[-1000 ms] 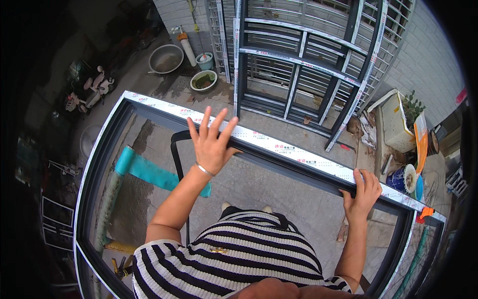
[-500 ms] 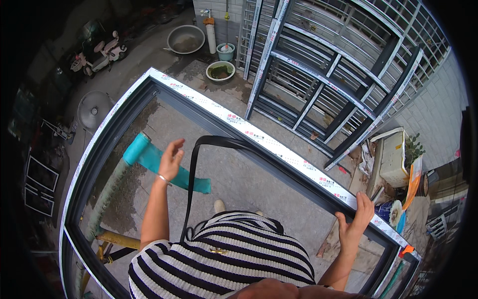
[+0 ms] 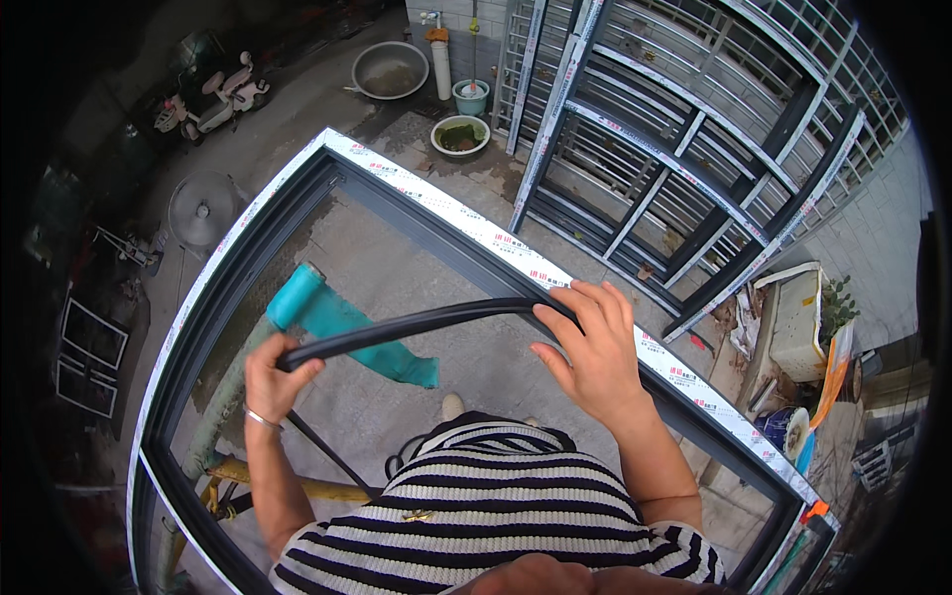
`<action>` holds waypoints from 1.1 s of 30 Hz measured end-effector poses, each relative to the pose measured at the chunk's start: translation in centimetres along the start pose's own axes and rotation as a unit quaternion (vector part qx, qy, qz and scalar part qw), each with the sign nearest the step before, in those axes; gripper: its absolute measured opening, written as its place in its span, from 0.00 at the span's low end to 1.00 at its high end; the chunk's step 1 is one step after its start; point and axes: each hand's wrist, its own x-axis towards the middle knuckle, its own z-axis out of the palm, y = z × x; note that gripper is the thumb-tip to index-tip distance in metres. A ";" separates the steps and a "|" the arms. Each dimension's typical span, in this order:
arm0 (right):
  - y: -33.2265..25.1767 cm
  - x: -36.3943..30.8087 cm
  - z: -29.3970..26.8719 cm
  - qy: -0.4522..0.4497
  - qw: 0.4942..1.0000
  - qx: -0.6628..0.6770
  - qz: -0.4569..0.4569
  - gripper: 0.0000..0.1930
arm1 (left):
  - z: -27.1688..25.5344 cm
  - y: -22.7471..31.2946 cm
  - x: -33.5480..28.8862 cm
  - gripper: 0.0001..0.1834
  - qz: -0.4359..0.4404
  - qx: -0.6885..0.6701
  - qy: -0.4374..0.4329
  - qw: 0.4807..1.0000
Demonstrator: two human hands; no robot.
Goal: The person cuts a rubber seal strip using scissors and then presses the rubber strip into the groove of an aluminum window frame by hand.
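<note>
A large dark window frame (image 3: 684, 372) with white printed protective film along its edges surrounds me. A black rubber sealing strip (image 3: 426, 318) spans its opening, meeting the frame's far inner edge on the right. My left hand (image 3: 271, 382) is closed around the strip on the left, above the opening; a thinner length hangs down from there toward my striped top. On the far rail lies my right hand (image 3: 602, 362), its fingers stretched over the filmed edge and its thumb apart. Its index fingertip touches the strip where that meets the frame.
Teal wrap (image 3: 307, 297) covers the end of a support bar under the frame. Metal frames (image 3: 645, 154) lean against the wall at the upper right. Basins (image 3: 461, 136), a fan (image 3: 202, 211) and a scooter (image 3: 213, 99) stand beyond. A paint bucket (image 3: 783, 428) sits at the right.
My left hand has moved left and down and taken hold of the strip, pulling it nearly straight across. My right hand has slid left along the far rail to the strip.
</note>
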 end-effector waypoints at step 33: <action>-2.1 6.2 11.2 0.131 0.957 -0.239 0.103 0.03 | 7.7 0.3 26.8 0.19 0.521 0.123 0.000 0.845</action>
